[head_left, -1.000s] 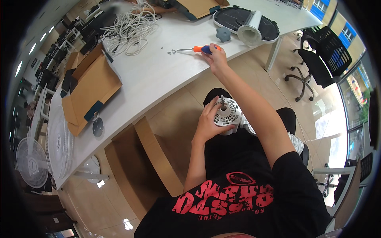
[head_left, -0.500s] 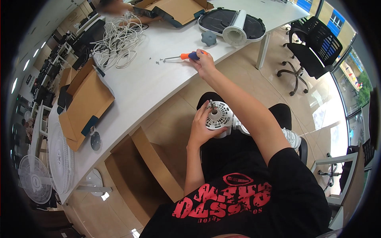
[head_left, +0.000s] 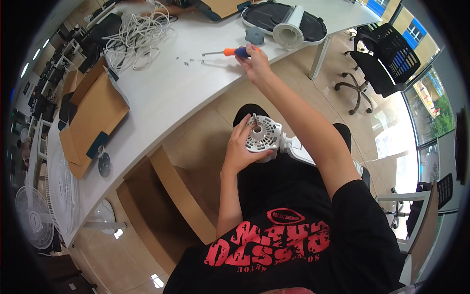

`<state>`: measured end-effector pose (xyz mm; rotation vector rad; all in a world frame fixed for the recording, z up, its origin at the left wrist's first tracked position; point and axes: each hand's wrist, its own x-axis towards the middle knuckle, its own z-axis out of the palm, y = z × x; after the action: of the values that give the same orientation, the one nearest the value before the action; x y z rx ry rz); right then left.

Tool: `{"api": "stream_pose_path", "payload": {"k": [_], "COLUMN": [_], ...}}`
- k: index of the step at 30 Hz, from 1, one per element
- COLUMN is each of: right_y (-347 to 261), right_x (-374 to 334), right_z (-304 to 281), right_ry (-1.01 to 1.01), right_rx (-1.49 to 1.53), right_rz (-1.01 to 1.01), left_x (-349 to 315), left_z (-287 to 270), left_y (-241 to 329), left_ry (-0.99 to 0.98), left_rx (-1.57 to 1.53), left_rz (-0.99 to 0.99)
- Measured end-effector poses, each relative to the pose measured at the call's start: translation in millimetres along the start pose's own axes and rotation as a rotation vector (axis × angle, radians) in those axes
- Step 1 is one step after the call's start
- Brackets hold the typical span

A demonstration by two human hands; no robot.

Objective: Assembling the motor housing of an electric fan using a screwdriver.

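Observation:
My left hand (head_left: 239, 152) is wrapped around the side of a white, vented fan motor housing (head_left: 267, 128) resting on my lap. A metal shaft sticks up from the housing's centre, beside my fingertips. Over the table's near edge, my right hand (head_left: 256, 62) grips the blue-and-orange handle of a screwdriver (head_left: 229, 52). Its shaft points left, with the tip close to several small screws (head_left: 188, 63) scattered on the white tabletop. Whether the tip touches anything, I cannot tell. A white fan neck (head_left: 299, 151) extends right from the housing, partly hidden under my right forearm.
Beyond my right hand lie a grey knob (head_left: 254, 36), a white tube (head_left: 293, 22) and a black round base (head_left: 313, 30). Tangled white cable (head_left: 134, 41) and an open cardboard box (head_left: 100, 117) lie to the left. Another box (head_left: 183, 196) stands below the table edge.
The whole view has shifted slightly. My right hand and the screwdriver have moved a little away from the screws, to the right. My left hand keeps its hold on the motor housing.

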<state>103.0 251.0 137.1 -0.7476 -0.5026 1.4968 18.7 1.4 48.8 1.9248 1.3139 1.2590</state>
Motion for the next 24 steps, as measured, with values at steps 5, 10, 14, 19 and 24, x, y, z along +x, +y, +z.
{"api": "stream_pose_path", "payload": {"k": [5,10,14,19,24], "right_y": [-29.1,-72.3,-99.1,-124.2,-134.8], "right_x": [-17.6,-70.4,-115.0,-149.3,-172.3], "right_z": [-20.9,-67.1,-102.1,-131.9,-158.8], "right_ry": [-0.142,-0.286,-0.297,-0.241,-0.256], "right_rx": [0.034,-0.069,-0.122,-0.262,-0.391], "right_rz": [-0.016,-0.077,-0.048,-0.126,-0.124], "left_x": [-0.2,-0.2,-3.6,-8.6,-15.6], "left_z": [-3.2,-9.5,-18.8,-25.7,-30.9], "left_y": [4.6,11.0,4.8,-3.4,-4.9], "left_ry": [-0.039,-0.069,-0.140,-0.197,-0.269], "left_rx": [-0.069,-0.130,-0.233,-0.355,-0.395], "left_rz": [-0.095,-0.139,-0.132,-0.156,-0.151]}}
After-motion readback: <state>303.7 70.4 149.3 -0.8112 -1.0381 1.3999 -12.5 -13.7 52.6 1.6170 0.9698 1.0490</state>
